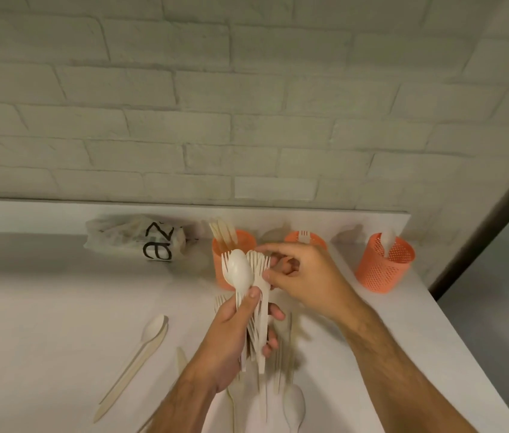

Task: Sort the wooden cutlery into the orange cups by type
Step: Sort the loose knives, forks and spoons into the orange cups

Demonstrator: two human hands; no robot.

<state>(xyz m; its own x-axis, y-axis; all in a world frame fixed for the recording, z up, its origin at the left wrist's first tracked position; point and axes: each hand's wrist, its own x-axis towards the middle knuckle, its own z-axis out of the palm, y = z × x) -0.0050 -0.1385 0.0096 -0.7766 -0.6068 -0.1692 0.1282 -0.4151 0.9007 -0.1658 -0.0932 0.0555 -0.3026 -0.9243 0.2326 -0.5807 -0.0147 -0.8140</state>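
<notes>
Mixed bundle held up, a fork being picked out; slips and mis-sorts are the risk.

A spoon (pixel 153 334) over a knife (pixel 128 375) is seen far left of the left hand (pixel 234 335), which grips a bundle (pixel 251 295) of several forks and one spoon; if the grip is loosened, pieces could be dropped. A fork head (pixel 262 264) is pinched by the right hand (pixel 304 276). Three orange cups are counted behind: knife cup (pixel 234 245), fork cup (pixel 306 240), spoon cup (pixel 384 264).

Crumpled plastic bag (pixel 134 237) at the wall, black letters reading roughly "az", rest hidden in folds
</notes>
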